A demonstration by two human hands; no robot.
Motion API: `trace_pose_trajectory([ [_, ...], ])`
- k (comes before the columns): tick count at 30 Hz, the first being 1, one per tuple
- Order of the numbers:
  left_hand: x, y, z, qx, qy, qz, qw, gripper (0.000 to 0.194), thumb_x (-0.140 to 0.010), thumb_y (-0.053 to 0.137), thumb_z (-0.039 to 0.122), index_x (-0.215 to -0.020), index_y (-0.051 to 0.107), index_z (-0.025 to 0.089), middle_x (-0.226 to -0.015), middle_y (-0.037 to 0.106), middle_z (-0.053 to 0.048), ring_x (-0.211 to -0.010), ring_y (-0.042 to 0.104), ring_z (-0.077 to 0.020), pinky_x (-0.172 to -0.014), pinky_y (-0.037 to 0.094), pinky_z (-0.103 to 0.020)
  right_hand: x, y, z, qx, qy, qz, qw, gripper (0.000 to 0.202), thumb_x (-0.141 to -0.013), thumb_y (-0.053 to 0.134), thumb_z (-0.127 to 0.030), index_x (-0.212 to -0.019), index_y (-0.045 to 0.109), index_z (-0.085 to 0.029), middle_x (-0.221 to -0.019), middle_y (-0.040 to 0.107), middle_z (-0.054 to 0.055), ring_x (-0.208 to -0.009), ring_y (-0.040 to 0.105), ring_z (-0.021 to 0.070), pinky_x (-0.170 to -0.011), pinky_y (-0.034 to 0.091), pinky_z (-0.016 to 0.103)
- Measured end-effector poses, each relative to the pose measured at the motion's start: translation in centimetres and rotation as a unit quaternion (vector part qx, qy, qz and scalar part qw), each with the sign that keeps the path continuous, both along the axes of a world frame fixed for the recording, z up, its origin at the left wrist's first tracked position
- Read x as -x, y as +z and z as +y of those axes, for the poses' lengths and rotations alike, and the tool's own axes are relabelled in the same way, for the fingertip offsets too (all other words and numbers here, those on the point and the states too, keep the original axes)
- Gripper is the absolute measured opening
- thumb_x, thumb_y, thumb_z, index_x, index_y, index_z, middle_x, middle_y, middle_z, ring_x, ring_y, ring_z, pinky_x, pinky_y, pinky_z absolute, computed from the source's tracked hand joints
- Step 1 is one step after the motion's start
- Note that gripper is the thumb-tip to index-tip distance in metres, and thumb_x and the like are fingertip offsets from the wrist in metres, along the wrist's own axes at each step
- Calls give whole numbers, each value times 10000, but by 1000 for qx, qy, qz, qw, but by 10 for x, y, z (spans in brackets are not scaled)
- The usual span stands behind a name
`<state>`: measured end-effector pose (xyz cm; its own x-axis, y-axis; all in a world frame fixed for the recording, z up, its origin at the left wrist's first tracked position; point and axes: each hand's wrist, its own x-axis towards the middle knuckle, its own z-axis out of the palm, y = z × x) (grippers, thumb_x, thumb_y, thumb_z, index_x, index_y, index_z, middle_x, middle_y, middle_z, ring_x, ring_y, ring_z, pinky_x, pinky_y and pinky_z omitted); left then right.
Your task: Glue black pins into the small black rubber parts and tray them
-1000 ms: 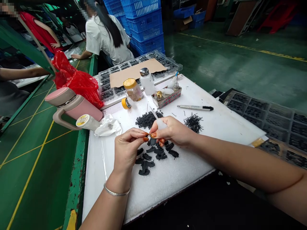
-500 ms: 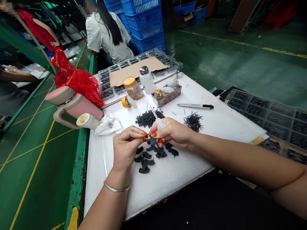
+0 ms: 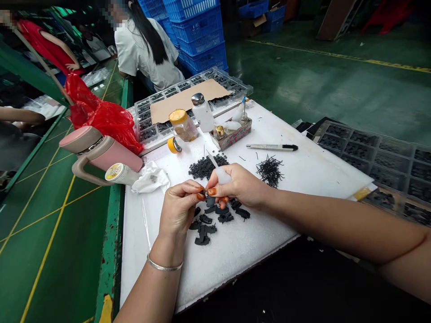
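My left hand (image 3: 180, 204) is closed, its thumb and fingertips pinching a small black part (image 3: 204, 193) that the fingers mostly hide. Against it, the fingertips of my right hand (image 3: 240, 186) meet the same part. Tucked in my right hand is a white squeeze bottle (image 3: 222, 175), its thin tapered nozzle pointing up and left. Under both hands lie several curved black plastic pieces (image 3: 203, 233), some with thin pins sticking out. Beyond them is a heap of small black rings (image 3: 205, 168), and to the right a pile of short black pins (image 3: 270, 171).
A pen (image 3: 272, 147), a small box of bottles (image 3: 232, 138), a pump bottle (image 3: 202, 113), a yellow-lidded jar (image 3: 183, 125) and yellow tape (image 3: 174, 145) stand farther back. At left are a pink flask (image 3: 111, 154) and crumpled tissue (image 3: 151, 177). Compartment trays (image 3: 367, 154) flank the table.
The view has shifted slightly. My hands stay together, and my right fingertips have closed in a little on the small black part at my left fingertips.
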<state>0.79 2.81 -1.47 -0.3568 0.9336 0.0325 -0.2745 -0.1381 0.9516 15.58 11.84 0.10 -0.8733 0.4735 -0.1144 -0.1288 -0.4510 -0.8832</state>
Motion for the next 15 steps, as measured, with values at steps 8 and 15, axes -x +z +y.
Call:
trace_pose_trajectory([
  [8,3,-3,-1,-46,30,121,991,204,-578,741,18,-629,719,214,-671,631,-8,-631,602,-129,-592,507,-227,0,0,0,29,-7,-20,999,98,-642,652,-74,-702,585,-113,-574,592,-2,-491,577,97,-424,508,186],
  [15,4,0,-5,-97,47,251,962,169,-635,746,42,-661,724,208,-682,639,-34,-665,615,-177,-613,498,-294,-1,-3,0,144,25,-37,989,105,-642,591,-26,-715,607,-99,-543,593,5,-438,522,64,-423,498,172],
])
